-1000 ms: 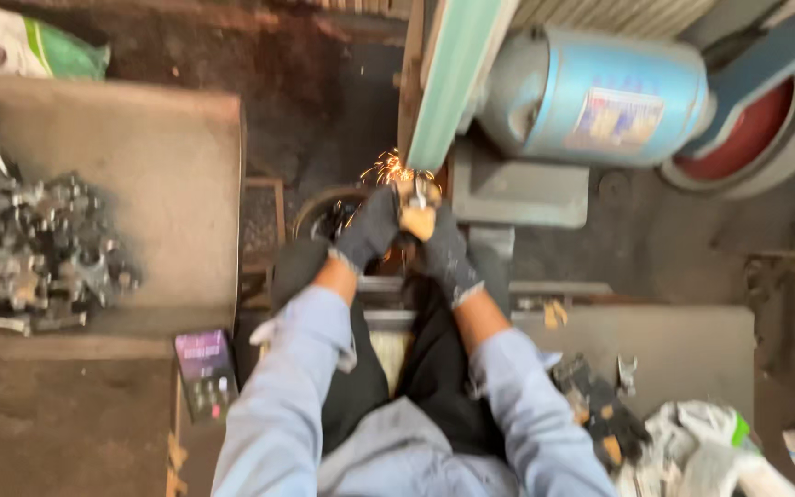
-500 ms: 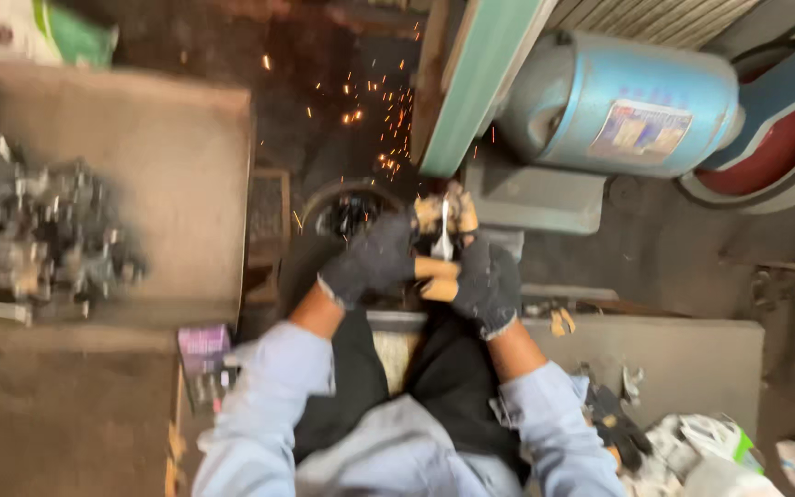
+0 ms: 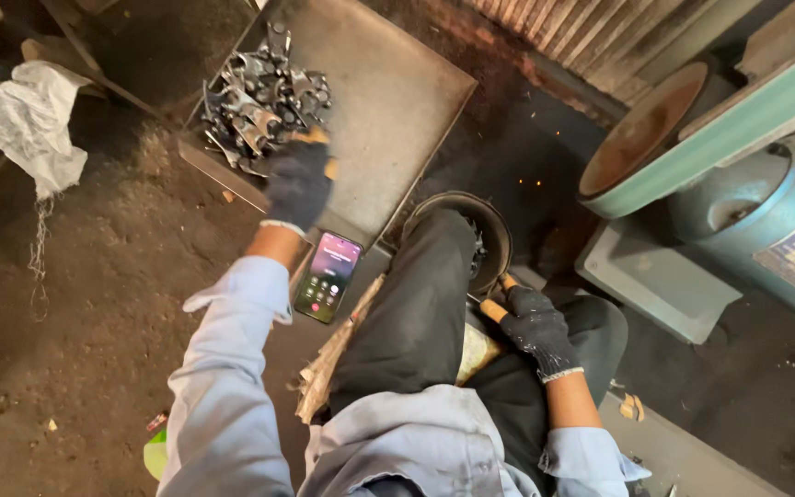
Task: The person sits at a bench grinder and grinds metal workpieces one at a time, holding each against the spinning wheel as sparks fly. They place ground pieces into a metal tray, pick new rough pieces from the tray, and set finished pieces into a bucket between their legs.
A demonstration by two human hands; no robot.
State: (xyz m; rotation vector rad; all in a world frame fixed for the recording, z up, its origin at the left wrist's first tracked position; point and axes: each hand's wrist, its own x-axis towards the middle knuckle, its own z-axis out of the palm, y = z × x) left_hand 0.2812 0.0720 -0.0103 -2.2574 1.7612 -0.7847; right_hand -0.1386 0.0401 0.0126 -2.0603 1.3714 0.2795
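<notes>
**Gloved reach into the metal pile**

Heap of small grey metal parts [image 3: 264, 97] on the near-left corner of a flat steel tray [image 3: 397, 101], on the floor. Left hand [image 3: 298, 182], in a dark glove, stretched out over the heap's edge, fingers [image 3: 313, 138] curled down among the parts; grip hidden, cannot tell if anything held. Right hand [image 3: 535, 327], also gloved, low beside the right knee, loosely closed, orange-tipped fingers [image 3: 492, 309] bent; contents not visible. Phone [image 3: 328, 276] with lit screen flat between tray and left leg. Round dark pan [image 3: 471, 235] behind the knee; blue motor [image 3: 766, 221] far right.
</notes>
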